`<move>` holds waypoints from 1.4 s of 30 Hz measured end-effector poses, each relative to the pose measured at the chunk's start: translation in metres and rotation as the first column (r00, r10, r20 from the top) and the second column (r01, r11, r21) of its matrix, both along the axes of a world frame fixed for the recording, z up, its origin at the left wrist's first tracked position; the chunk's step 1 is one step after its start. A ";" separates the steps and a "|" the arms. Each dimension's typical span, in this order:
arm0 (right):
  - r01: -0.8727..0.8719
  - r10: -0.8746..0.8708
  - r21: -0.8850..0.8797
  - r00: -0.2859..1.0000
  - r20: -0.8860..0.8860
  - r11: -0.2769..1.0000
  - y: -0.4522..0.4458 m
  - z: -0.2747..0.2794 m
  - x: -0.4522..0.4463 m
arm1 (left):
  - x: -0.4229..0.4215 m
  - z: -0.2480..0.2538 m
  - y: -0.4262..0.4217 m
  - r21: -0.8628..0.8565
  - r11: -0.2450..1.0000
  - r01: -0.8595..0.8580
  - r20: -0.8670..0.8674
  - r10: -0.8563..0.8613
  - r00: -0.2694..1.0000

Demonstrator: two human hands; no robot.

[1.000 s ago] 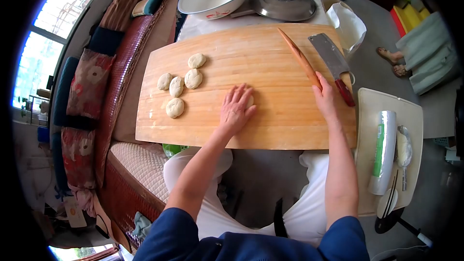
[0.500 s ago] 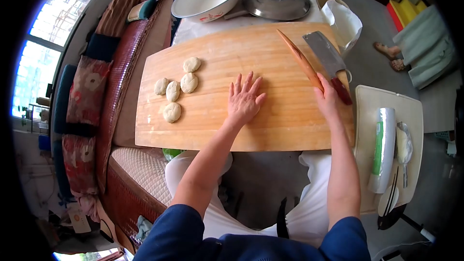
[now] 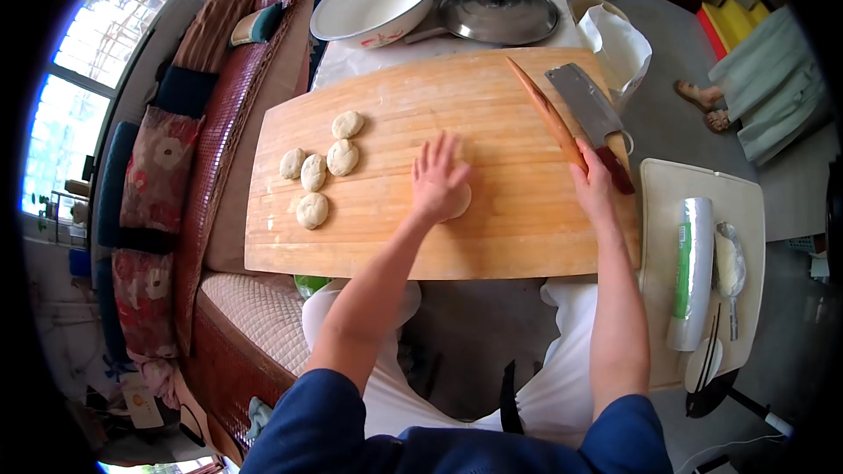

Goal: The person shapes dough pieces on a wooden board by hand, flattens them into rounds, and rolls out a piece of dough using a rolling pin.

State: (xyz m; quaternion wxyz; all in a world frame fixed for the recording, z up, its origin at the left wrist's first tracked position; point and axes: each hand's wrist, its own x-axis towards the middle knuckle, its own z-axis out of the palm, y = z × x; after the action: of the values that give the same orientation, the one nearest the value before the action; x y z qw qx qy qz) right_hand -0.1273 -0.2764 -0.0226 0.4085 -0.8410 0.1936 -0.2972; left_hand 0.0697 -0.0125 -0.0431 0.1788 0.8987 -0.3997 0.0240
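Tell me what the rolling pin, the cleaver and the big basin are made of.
Rolling pin: smooth wood, judging by its warm brown tone and darker streaks.
Cleaver: grey metal blade, probably steel, with a dull sheen; dark red handle, wood or plastic.
Basin: glossy white, perhaps enamelled metal given the dark rim, though plastic is possible.

Wooden board (image 3: 369, 228) – five dough pieces (image 3: 342, 158) at left, a sixth piece (image 3: 461, 202) near the middle, tapered rolling pin (image 3: 543, 110) and cleaver (image 3: 584, 101) at right; pale table (image 3: 351, 70) beyond – white basin (image 3: 373, 4), round metal lid (image 3: 498, 13); cream side surface (image 3: 729, 189), foil-like roll (image 3: 694, 263)
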 end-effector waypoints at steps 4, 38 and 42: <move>0.030 -0.030 0.046 1.000 0.000 0.998 0.001 0.005 -0.016 | 0.017 0.026 0.035 -0.483 0.813 -0.324 -0.446 0.090 0.891; 0.108 -0.115 0.077 0.989 0.095 0.991 -0.011 0.022 -0.030 | -0.186 0.047 -0.132 -0.170 0.895 0.413 0.032 -0.414 0.910; 0.084 -0.089 0.059 0.992 0.090 0.995 -0.007 0.023 -0.023 | -0.177 0.043 -0.111 -0.114 0.850 0.515 0.041 -0.514 0.857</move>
State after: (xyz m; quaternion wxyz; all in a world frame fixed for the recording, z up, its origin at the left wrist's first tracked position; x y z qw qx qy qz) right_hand -0.1501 -0.2829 0.0002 0.4267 -0.8057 0.2188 -0.3477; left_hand -0.1072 -0.1240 0.0001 0.2307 0.7466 -0.6240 0.0036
